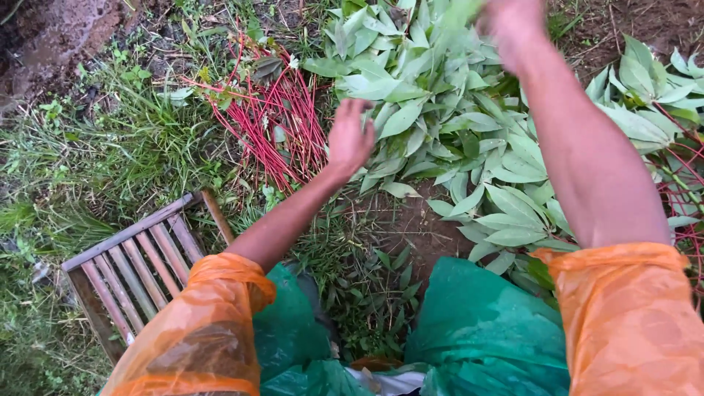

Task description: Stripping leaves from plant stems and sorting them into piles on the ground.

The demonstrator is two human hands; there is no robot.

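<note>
Looks like sorting of plucked foliage, mid-reach: both arms stretched forward over a heap of green leaves (440, 110) lying on the ground, straight ahead of the knees.

Left hand (350, 138) held at the left edge of the heap, just beside a bundle of bare red stalks (282, 125); fingers loosely curled and half spread, palm turned away, nothing seen in their hold. Right hand (510, 26) raised over the far side of the heap, at the top edge of the view and smeared by motion – cannot tell how far its fingers are parted, nor whether the green blur beside them is a leaf in the grip.

Leaves long and lance-shaped, lying flat and overlapping, tips pointing every way, many towards the bare soil (418, 227) nearest the person. Red stalks thin and straight, laid roughly parallel, long axis running from far left to near right, fanned a little at the near end. More leaves (645, 103) well off to the right, with further red stems among them.

By judgement, any pick from here calls for a light pinch on single leaves – thin, limp, easily torn – and for keeping stalks aligned with their bundle.

Orange plastic sleeves (198, 330) on both arms, green plastic sheet (477, 323) over the lap, slatted wooden stool (139, 268) at lower left on grass (110, 154)
</note>
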